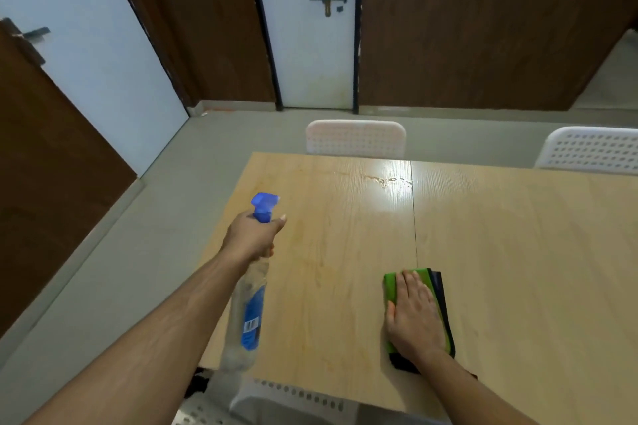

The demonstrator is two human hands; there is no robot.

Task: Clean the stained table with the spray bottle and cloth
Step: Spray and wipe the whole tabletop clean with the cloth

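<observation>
— Gripping anything, the left hand (253,238)?

— Yes, the spray bottle (245,317), by its neck, fingers curled round it just under the blue trigger head (264,205). It is held in the air over the near left edge of the wooden surface (500,252), nozzle pointing away from the person.

— What is in the bottle?

— The body is clear with a blue label; I cannot tell how much liquid it holds.

— And the right hand (414,317)?

— Lying flat on the folded green cloth (390,286), fingers straight and together, pressing it down rather than clutching it. A dark layer shows at the cloth's right and near edges. The cloth sits on the surface near the front edge, just right of the seam between the two panels.

— Where is the stain?

— A small wet, shiny patch (388,179) lies near the far edge, by the seam, well apart from both hands. Faint yellowish streaks run across the left panel.

— Anything around?

— White perforated chairs (355,138) behind the surface, and a white door (310,45) beyond.
</observation>
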